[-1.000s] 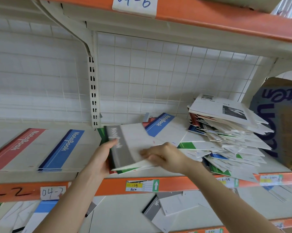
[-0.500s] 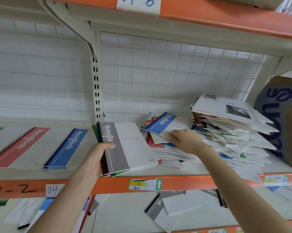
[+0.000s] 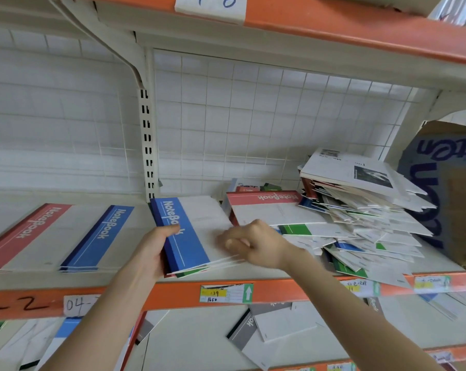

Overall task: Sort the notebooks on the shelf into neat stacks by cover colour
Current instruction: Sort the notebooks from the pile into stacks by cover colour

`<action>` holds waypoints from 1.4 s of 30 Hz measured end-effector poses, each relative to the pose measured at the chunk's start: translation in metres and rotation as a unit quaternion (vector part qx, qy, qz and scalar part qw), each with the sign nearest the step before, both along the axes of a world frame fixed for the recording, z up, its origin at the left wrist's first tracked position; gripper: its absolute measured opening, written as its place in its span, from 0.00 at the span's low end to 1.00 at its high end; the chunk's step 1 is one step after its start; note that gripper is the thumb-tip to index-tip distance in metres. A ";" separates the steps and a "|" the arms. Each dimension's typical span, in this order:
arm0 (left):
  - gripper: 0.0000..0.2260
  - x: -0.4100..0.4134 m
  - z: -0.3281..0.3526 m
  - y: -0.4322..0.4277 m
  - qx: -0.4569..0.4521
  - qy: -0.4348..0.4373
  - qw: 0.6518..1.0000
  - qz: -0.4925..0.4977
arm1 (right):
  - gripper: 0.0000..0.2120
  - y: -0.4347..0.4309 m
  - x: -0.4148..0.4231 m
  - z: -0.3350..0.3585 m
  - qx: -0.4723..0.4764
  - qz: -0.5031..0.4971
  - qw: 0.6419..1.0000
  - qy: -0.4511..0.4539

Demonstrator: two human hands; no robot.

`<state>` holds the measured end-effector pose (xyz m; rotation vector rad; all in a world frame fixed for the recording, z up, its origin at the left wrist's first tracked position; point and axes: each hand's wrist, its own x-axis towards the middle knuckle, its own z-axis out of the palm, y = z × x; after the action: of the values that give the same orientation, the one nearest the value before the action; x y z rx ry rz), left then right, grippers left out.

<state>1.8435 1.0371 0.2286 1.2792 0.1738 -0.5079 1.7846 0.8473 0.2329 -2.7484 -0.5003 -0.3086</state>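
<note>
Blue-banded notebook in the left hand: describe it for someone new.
Middle orange-edged metal shelf, front centre: the left hand grips a small bundle. Its top is the blue-banded white paper notebook, tilted and held, unlike the blue-banded stack lying flat to its left.

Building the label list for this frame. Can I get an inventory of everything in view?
held stack: one, blue cover on top, green and red edges beneath; shelf front, centre
red stack: one, red; shelf, far left
blue stack: one, blue; shelf, right of red stack
unsorted pile: one, mixed covers; shelf, right
red notebook: one, red; atop the pile's left end
cardboard box: one, brown with blue print; far right
shelf: one, orange beams, white grid back
loose notebooks: several, grey, blue, white; lower shelf
left hand: grips held stack's spine
right hand: fingers curled at held stack's right edge; grip unclear
</note>
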 end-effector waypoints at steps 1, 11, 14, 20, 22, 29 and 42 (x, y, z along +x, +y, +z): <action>0.05 0.000 -0.001 0.002 0.003 0.003 1.000 0.000 | 0.22 0.000 0.007 0.002 0.021 -0.057 0.998 -0.023; 0.04 0.001 0.002 0.025 0.011 -0.018 0.999 0.036 | 0.22 0.002 0.058 0.019 -0.067 -0.377 0.922 -0.057; 0.03 -0.001 0.001 0.029 0.010 -0.021 0.998 0.051 | 0.26 -0.014 0.070 0.022 -0.056 -0.412 0.908 0.042; 0.01 -0.001 0.002 0.028 0.013 -0.017 0.999 0.048 | 0.33 -0.027 0.088 0.024 -0.061 -0.406 0.906 0.101; 0.05 0.003 0.001 0.028 0.020 -0.022 0.998 0.050 | 0.34 -0.025 0.102 0.024 -0.055 -0.405 0.905 0.120; 0.08 0.006 -0.002 0.030 0.028 -0.015 0.999 0.033 | 0.31 -0.009 0.128 0.017 -0.098 -0.471 0.861 0.163; 0.08 0.015 0.000 0.029 0.007 -0.019 0.999 0.046 | 0.06 0.018 0.059 0.053 -0.169 -0.211 0.963 -0.012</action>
<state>1.8587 1.0663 0.2281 1.2874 0.2039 -0.4035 1.8438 0.8654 0.2857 -3.1761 0.0468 -0.3861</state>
